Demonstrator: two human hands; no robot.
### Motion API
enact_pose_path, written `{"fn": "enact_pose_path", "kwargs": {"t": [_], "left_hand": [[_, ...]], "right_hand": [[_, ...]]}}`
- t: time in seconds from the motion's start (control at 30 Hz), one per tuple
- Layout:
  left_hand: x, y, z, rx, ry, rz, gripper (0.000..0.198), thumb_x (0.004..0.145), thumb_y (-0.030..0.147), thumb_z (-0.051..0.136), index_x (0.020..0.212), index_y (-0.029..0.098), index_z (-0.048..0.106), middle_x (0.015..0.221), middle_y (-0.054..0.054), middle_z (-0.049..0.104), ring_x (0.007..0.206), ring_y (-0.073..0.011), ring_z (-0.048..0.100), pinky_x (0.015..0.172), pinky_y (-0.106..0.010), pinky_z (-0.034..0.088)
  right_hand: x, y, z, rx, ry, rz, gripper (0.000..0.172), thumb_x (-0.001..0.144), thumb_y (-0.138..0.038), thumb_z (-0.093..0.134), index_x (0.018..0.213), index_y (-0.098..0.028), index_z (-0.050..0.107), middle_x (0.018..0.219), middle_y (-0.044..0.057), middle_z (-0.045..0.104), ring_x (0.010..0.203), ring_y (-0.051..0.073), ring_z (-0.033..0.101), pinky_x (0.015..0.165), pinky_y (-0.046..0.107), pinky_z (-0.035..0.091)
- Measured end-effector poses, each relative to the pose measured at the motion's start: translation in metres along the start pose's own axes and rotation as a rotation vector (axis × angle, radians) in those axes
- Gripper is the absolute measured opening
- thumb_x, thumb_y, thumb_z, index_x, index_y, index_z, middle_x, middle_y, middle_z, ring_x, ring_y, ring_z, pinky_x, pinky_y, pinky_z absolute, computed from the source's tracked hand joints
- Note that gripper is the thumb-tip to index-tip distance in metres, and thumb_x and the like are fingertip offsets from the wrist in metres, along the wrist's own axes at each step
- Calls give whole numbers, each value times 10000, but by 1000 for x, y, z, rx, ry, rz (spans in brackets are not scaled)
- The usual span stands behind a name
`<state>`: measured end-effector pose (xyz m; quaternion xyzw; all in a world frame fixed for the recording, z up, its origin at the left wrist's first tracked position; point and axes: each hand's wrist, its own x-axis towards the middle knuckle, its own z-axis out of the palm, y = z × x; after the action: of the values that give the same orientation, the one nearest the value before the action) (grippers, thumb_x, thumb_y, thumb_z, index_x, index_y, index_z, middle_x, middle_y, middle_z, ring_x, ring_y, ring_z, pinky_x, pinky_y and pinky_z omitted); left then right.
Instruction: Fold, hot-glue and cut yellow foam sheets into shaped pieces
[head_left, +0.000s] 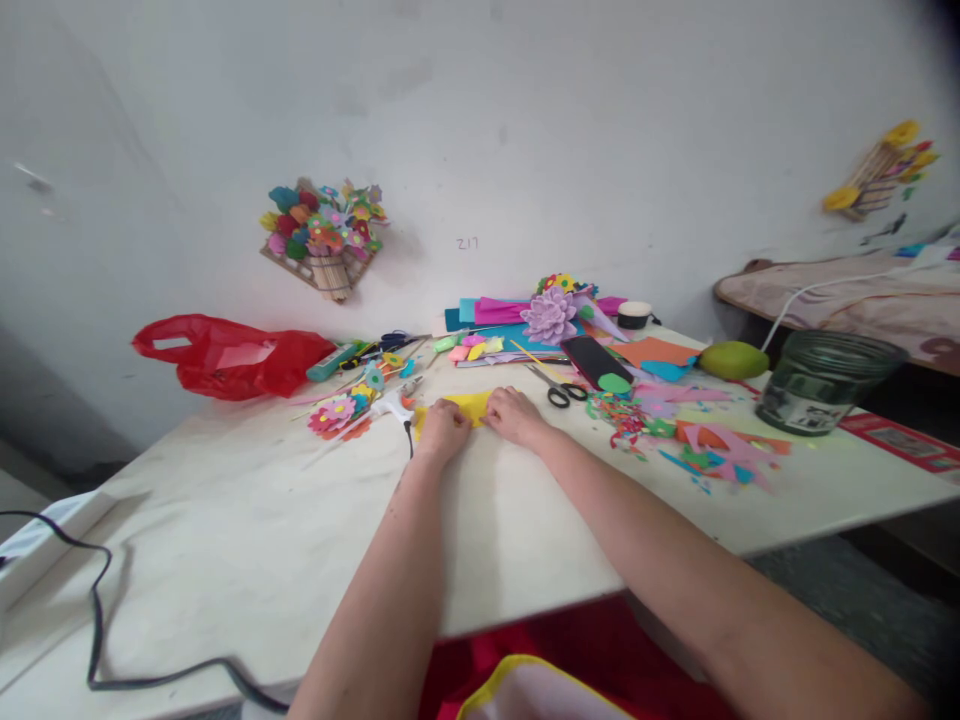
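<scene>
Running left to right, the yellow sheet (474, 408) bridges the left hand (444, 430) and right hand (516, 413), fingers of both gripping it.

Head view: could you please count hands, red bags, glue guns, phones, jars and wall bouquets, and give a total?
Hands: 2 (left hand, right hand)
Red bag: 1
Glue gun: 1
Phone: 1
Jar: 1
Wall bouquets: 2 (left bouquet, right bouquet)
Total: 8

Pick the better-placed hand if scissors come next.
Likely the right hand: the scissors lie close on its side. The left hand is farther off, nearer the glue gun. Both hands touch the yellow sheet.
</scene>
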<state>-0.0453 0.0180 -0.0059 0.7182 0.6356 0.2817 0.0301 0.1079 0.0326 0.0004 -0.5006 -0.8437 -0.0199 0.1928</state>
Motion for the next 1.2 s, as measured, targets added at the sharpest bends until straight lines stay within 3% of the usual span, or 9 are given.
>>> {"fn": "enact_pose_path", "kwargs": {"t": [0.2,0.53,0.8,0.97,1.2], "left_hand": [[0,2,-1,102,-16,3,87,686,222,545,627,167,579,950,-59,599,952,-167,521,895,-275,357],[-4,4,-2,171,-2,-30,129,689,279,533,651,179,605,962,-79,598,1021,-250,442,849,-327,377],[-7,10,-8,237,-5,-60,182,684,363,554,701,196,624,963,-81,603,1009,-275,436,848,-369,365],[-9,12,-10,247,-14,-73,174,691,354,544,704,194,608,963,-83,598,997,-275,444,826,-377,366],[-13,22,-5,325,118,-35,196,737,344,499,824,182,569,990,-96,558,1054,-267,396,873,-388,312]], "right_hand": [[-1,-1,-3,-37,-19,37,225,796,-365,522,758,-175,635,960,80,574,925,199,475,760,283,352],[0,-1,-2,-48,-25,75,254,781,-408,530,746,-178,632,968,96,566,948,234,462,767,330,350],[1,-2,3,-49,-3,94,369,786,-496,478,723,-171,641,968,121,554,959,253,446,782,357,337],[3,-3,4,-51,0,115,322,763,-472,521,728,-179,648,989,108,560,962,253,448,774,358,347],[4,-4,1,-56,-7,125,292,759,-439,535,708,-177,654,979,110,572,946,250,463,766,352,356]]}}
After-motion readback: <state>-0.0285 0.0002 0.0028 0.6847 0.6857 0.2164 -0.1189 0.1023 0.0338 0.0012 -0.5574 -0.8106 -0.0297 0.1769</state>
